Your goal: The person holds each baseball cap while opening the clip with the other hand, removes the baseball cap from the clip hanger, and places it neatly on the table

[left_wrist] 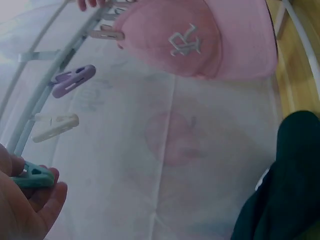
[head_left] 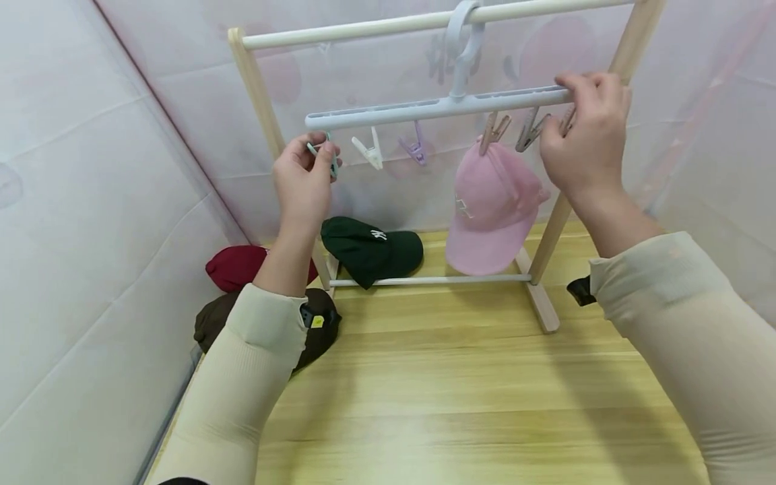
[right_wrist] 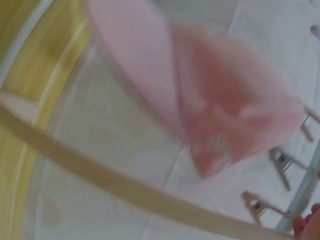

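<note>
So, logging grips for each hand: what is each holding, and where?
Left hand pinches the green clip; right hand grips the hanger bar's right end.

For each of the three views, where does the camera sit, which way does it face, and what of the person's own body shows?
Head: worn high, facing forward and down at the clip hanger; both hands and sleeved forearms show.
Left wrist: beside the left hand, looking along the hanger; palm and fingers pinching a green clip.
Right wrist: blurred, looking up past the rack post; one fingertip at the corner.
Shared: all three show the pink cap hanging from a clip.
</note>
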